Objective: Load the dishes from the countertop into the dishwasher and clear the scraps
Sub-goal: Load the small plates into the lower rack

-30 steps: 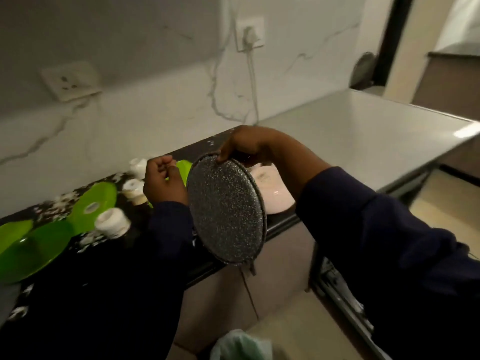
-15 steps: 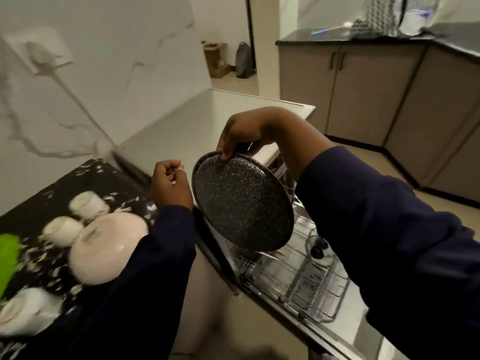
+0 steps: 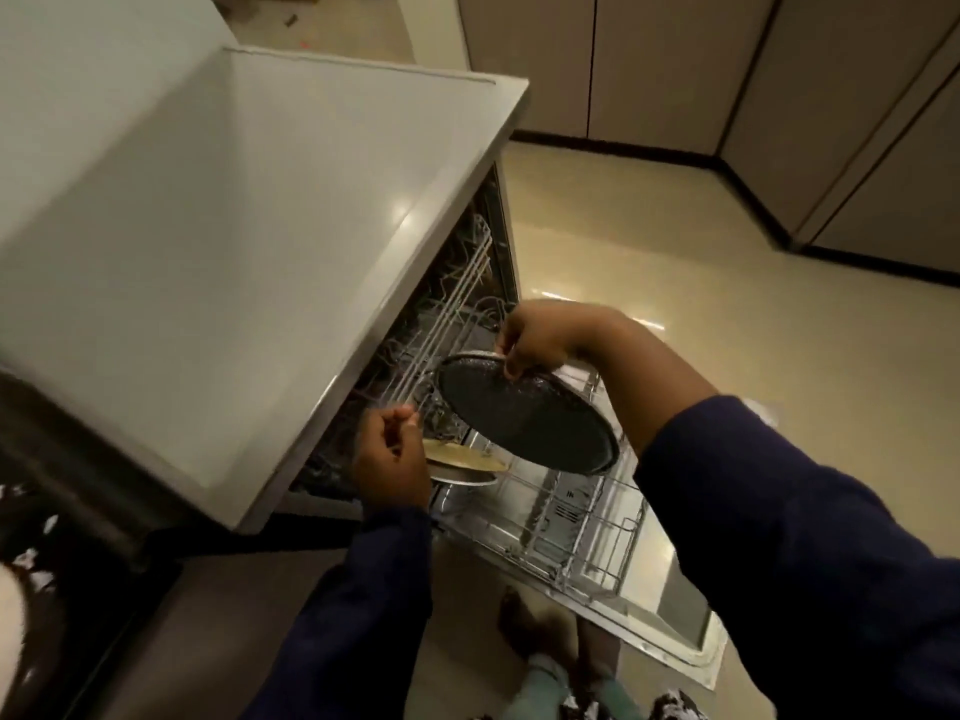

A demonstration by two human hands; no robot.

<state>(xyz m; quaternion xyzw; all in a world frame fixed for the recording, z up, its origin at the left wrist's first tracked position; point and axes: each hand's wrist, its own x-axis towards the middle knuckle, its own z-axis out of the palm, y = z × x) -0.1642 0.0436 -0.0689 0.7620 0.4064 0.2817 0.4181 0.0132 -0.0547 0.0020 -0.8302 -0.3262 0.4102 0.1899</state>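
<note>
At the left edge a dark speckled countertop [image 3: 31,517] meets the pale flat top of the dishwasher [image 3: 249,241], and just beside its front edge the left hand [image 3: 392,454] has its fingers curled into a loose fist holding nothing. Below it, a round pale dish [image 3: 462,462] sits in the pulled-out white wire rack [image 3: 582,532]. The right hand [image 3: 540,337] pinches the upper rim of a round, dark speckled plate [image 3: 524,413], held tilted over that rack, with 1 bare foot [image 3: 524,623] on the glossy beige floor [image 3: 675,262] below.
</note>
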